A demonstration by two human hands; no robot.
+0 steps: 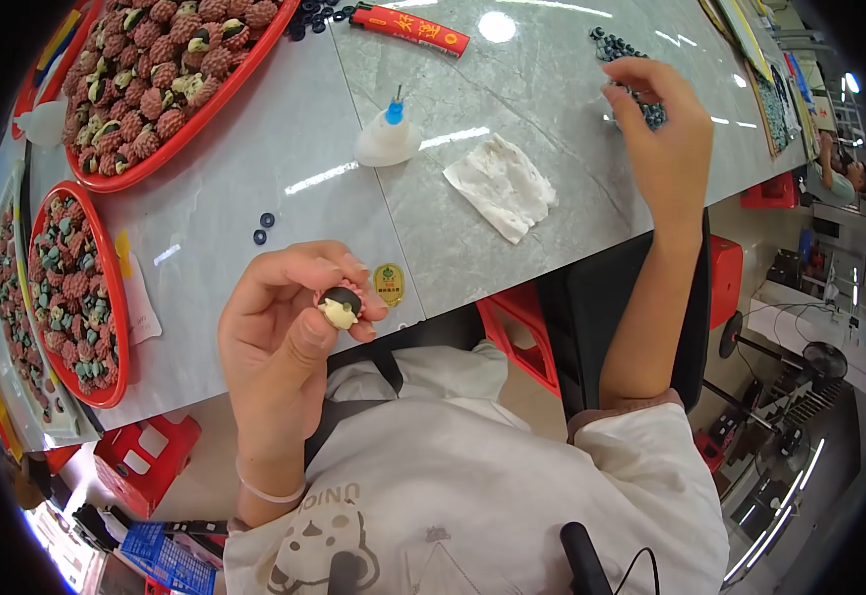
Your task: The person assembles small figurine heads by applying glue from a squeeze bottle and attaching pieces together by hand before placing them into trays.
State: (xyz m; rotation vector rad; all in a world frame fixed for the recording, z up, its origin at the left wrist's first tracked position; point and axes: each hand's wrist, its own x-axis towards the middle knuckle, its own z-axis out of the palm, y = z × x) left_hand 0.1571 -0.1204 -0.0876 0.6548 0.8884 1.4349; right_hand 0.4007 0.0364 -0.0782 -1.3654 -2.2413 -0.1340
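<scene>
My left hand (pixel 284 337) is closed around a small figurine (pixel 340 306) with a cream face, a dark cap and a pink bumpy edge, pinched between thumb and fingers. To the right, my right hand (pixel 666 129) reaches over a heap of small dark teal pieces (pixel 651 109). Its thumb and forefinger are curved with a gap between their tips; the other fingers are partly hidden. Two dark rings (pixel 264 228) lie on the table beyond my left hand. A white squeeze bottle (pixel 388 139) with a blue needle tip stands between my hands, near a crumpled white tissue (pixel 502 186).
A large red tray (pixel 190 124) of pink bumpy figurines is at the far left, with a smaller red tray (pixel 115 288) of pink and teal pieces nearer. A red lighter-shaped tube (pixel 413 30) and a gold sticker (pixel 389 284) lie on the table (pixel 304 109). Red stools (pixel 145 461) stand below.
</scene>
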